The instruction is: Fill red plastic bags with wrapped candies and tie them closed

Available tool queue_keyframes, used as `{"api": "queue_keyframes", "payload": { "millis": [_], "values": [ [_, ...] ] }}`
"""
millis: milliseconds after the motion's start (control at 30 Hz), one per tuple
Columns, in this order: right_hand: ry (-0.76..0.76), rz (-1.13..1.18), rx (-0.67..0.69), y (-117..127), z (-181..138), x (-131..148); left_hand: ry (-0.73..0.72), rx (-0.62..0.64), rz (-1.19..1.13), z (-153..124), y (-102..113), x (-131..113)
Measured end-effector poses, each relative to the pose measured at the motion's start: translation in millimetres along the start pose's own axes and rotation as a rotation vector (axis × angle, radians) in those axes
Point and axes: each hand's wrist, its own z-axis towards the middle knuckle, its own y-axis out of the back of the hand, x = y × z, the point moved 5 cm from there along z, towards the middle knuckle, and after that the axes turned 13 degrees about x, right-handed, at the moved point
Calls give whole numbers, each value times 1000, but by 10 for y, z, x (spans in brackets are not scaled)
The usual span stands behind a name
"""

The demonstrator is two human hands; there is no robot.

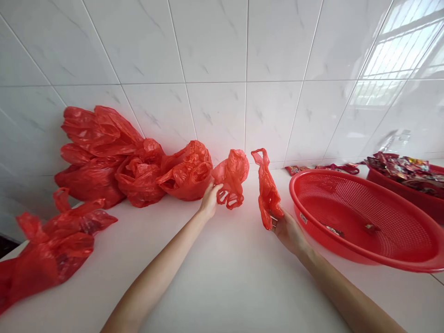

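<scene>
My left hand is closed on a crumpled thin red plastic bag, its handle loops hanging down over the white table. Off to the right, my right hand grips a second, narrow bunched red plastic bag, with one handle loop sticking up at its top. The two bags are apart from each other. Some fingers of each hand are hidden behind the plastic. Just left of my left hand, a rounded red bag rests against the tiled wall.
More red bags are heaped along the wall at left. Filled tied bags lie at the left edge. A red perforated basket with a few small packets stands at right, before a red container heaped with wrapped packets. Loose packets lie behind.
</scene>
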Motion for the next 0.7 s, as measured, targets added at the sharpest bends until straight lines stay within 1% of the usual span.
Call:
{"api": "queue_keyframes", "payload": {
  "millis": [100,167,233,267,300,333,433,467,500,567,700],
  "values": [
    [-11,-43,36,-45,-11,-4,33,-68,89,-20,19,18],
    [-19,-66,72,-83,-20,-12,-26,-106,163,-69,0,-17],
    [-21,-76,111,-119,-32,-25,-127,-59,216,-134,-93,-84],
    [-20,-81,129,-135,-39,-33,-160,-3,218,-171,-164,-114],
    [-20,-87,147,-152,-46,-42,-163,78,190,-208,-249,-130],
    [-22,-98,165,-169,-55,-52,-131,175,137,-248,-344,-132],
    [-23,-153,207,-218,-80,-79,31,472,-16,-394,-623,-124],
    [-20,-174,214,-231,-86,-84,68,545,-44,-440,-688,-129],
    [-17,-192,214,-238,-89,-85,81,586,-54,-472,-725,-143],
    [-7,-214,183,-225,-83,-77,77,583,-55,-487,-717,-178],
    [50,-155,25,-91,-44,-9,76,440,-36,-406,-494,-261]
  ]
}}
